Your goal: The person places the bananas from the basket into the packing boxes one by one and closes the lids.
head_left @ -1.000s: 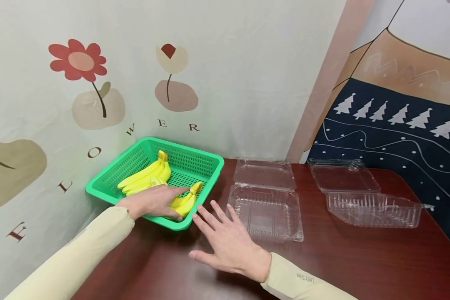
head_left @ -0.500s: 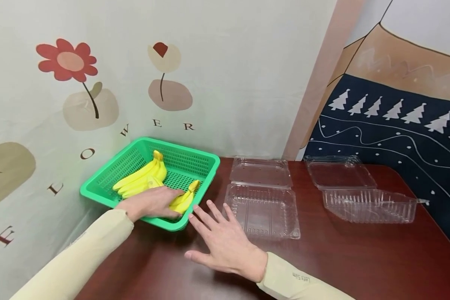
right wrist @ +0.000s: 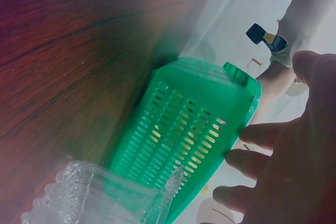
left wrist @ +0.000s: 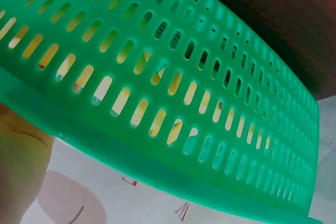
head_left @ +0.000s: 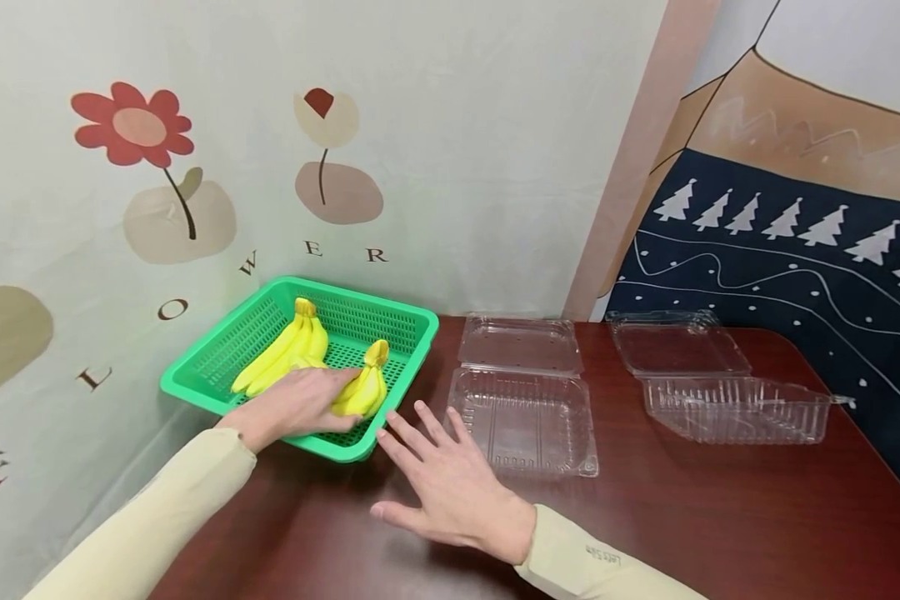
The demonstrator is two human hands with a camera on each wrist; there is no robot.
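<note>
In the head view a green basket [head_left: 412, 354] holds two bunches of yellow bananas. My left hand [head_left: 300, 404] reaches over the near rim and grips the smaller bunch of bananas [head_left: 363, 393], thumb on the near side; its stem points up. Behind that hand lies the larger bunch of bananas [head_left: 281, 350], partly covered by it. The left wrist view shows mostly the slotted basket wall [left wrist: 173, 82], with yellow through the slots. My right hand [head_left: 457, 492] is palm down with fingers spread, its fingertips by the basket's right corner; it holds nothing.
An opened clear plastic clamshell box [head_left: 525, 425] stands right of the basket. Another opened clear clamshell [head_left: 735, 410] is farther right, near the table's right edge. All rest on a dark red-brown table [head_left: 667, 517] against a printed cloth wall [head_left: 487, 167].
My left hand has tilted the smaller bunch of bananas, so its stem now stands more upright and farther left. The larger bunch has shifted slightly. My right hand keeps its pose.
</note>
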